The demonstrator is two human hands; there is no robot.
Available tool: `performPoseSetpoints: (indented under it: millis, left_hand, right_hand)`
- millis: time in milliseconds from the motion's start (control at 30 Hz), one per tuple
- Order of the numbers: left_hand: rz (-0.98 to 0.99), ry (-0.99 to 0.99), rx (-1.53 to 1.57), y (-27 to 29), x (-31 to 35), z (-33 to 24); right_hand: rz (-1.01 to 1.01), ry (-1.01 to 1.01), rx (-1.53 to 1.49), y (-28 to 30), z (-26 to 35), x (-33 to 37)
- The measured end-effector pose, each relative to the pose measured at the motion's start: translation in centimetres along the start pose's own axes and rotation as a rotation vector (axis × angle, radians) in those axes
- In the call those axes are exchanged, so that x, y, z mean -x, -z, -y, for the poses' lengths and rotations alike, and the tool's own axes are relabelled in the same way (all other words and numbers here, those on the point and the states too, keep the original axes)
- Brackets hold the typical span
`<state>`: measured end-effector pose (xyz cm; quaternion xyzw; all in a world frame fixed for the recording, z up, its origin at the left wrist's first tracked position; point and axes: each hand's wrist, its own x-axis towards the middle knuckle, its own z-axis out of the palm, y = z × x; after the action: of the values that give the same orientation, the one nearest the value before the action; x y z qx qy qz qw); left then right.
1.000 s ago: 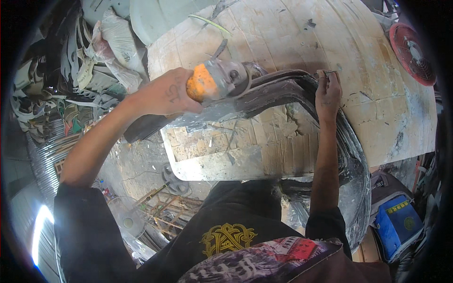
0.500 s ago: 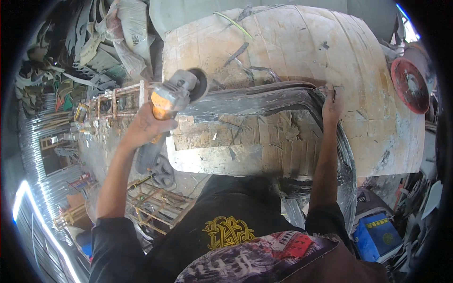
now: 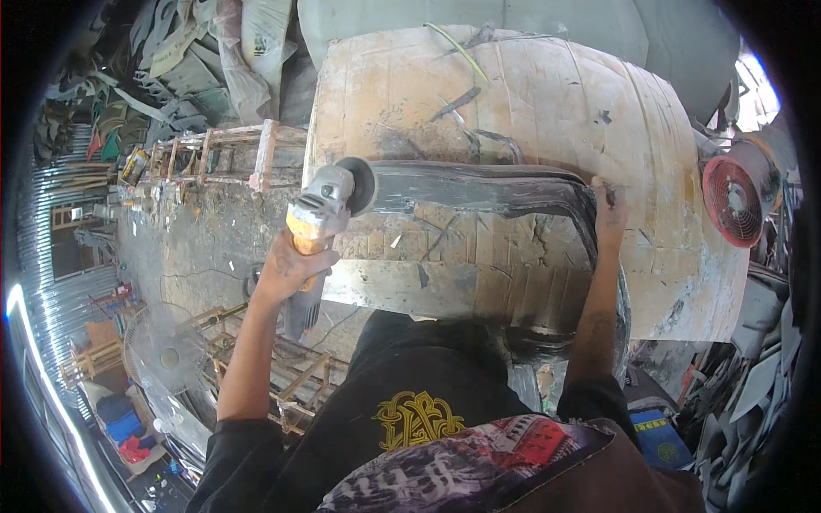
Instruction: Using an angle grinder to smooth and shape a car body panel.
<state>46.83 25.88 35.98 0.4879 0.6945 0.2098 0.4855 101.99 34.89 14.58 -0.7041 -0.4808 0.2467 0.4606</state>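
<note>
My left hand [image 3: 287, 267] is wrapped round the body of an orange and grey angle grinder [image 3: 318, 205]. The grinder's round disc [image 3: 363, 186] stands at the left end of a long, dark, scuffed bent piece [image 3: 487, 186]; whether they touch I cannot tell. That piece looks layered and runs sideways across a sheet of cardboard [image 3: 402, 94], then bends at the right and comes down towards me. At the bend, my right hand [image 3: 609, 209] grips the dark piece, fingers curled over its outer edge.
A red round fan [image 3: 733, 201] stands at the right, and a pale standing fan [image 3: 162, 350] at the lower left. Dark scraps [image 3: 455, 103] and a green strip [image 3: 457, 53] lie on the cardboard. Wooden frames [image 3: 265, 154] are at the left; stacked grey panels [image 3: 744, 402] line the right.
My left hand has brought the grinder right and slightly down, with its disc now at the dark piece's left end. The right hand keeps its hold at the bend. The whole view has shifted somewhat.
</note>
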Motion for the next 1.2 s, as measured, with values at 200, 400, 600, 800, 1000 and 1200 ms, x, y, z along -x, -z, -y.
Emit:
performPoseSetpoints:
  millis: [200,400,600,800,1000,1200]
  left_hand:
    - [0.026,-0.281,-0.180,0.8,-5.8,-1.7]
    - [0.245,-0.524,-0.493,-2.0,-14.1,-6.7]
    - [0.643,-0.553,-0.598,-5.7,-18.1,-11.8]
    - [0.679,-0.640,-0.691,-9.0,-19.1,-13.5]
    - [0.722,-0.625,-0.750,-10.9,-18.5,-14.8]
    - [0.743,-0.707,-0.746,-11.4,-18.9,-14.9]
  right_hand:
    - [-0.181,0.077,0.223,-2.4,0.9,2.2]
    - [-0.403,0.172,0.459,-4.5,2.1,4.0]
    - [-0.473,0.081,0.586,-5.3,2.6,4.0]
    - [-0.477,0.094,0.610,-5.4,1.7,3.9]
    - [-0.469,0.050,0.598,-5.5,1.3,3.8]
    - [-0.475,0.077,0.647,-5.4,0.7,3.6]
